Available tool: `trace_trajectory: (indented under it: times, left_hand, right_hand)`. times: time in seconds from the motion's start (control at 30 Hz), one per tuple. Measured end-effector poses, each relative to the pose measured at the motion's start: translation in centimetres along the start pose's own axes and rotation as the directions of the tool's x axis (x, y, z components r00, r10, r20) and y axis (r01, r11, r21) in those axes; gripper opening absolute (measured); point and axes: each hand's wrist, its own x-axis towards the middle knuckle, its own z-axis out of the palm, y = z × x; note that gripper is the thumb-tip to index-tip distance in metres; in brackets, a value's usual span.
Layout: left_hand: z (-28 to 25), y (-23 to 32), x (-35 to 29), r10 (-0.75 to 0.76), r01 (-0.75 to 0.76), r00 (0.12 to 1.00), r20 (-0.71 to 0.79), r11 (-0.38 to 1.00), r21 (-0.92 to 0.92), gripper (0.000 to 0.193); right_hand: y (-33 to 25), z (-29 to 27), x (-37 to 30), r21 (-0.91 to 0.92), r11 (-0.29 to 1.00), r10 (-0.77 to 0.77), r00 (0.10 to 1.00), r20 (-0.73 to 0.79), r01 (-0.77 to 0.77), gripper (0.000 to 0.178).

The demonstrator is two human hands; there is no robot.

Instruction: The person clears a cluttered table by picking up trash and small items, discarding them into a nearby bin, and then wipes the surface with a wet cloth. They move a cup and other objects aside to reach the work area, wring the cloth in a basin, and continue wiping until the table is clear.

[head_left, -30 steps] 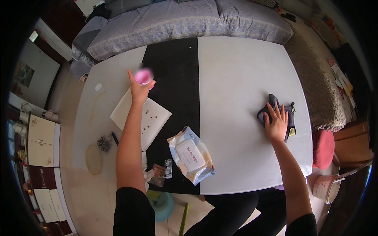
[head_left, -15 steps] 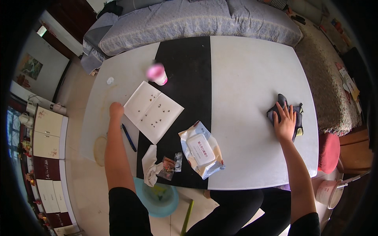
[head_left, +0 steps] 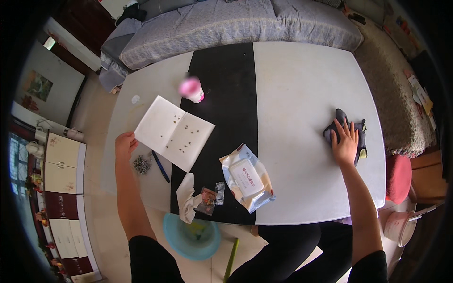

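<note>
At the left corner of a creased white sheet (head_left: 181,153), my left hand (head_left: 126,143) has its fingers closed on the edge. Several small dark specks, like flies, are scattered over the sheet, which lies flat across the table's white and black parts. My right hand (head_left: 346,141) lies with fingers spread on a dark grey crumpled cloth (head_left: 362,137) at the table's right side. Beside my left forearm sits a tangled grey clump like a wire scourer (head_left: 141,164). A dark blue pen (head_left: 161,167) rests just below the sheet, partly hidden by it.
A pink and white cup (head_left: 197,95) stands beyond the sheet. Nearer me are a wet wipes pack (head_left: 247,179), a crumpled white tissue (head_left: 186,200) and a small clear packet (head_left: 206,200). On the floor by the table's near edge sits a blue basin (head_left: 172,236). A sofa (head_left: 203,28) borders the far side.
My left hand has moved left, and the white sheet has slid left with it. The grey clump now shows beside my forearm. My right hand stays on the cloth.
</note>
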Motion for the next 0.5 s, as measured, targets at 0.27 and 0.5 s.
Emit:
trace_trajectory:
  times: [0.27,0.5]
  left_hand:
    - [4.8,-1.3,-15.2,0.704,-0.805,0.561,0.435,0.341,0.486,0.017]
    - [8.3,-1.9,-15.7,0.588,-0.829,0.522,0.618,0.178,0.531,0.036]
  right_hand:
    - [0.0,-0.1,0.0,0.013,1.0,0.02,1.0,0.014,-0.02,0.039]
    - [-0.1,-0.2,0.0,0.03,0.999,0.031,0.999,0.021,-0.032,0.039]
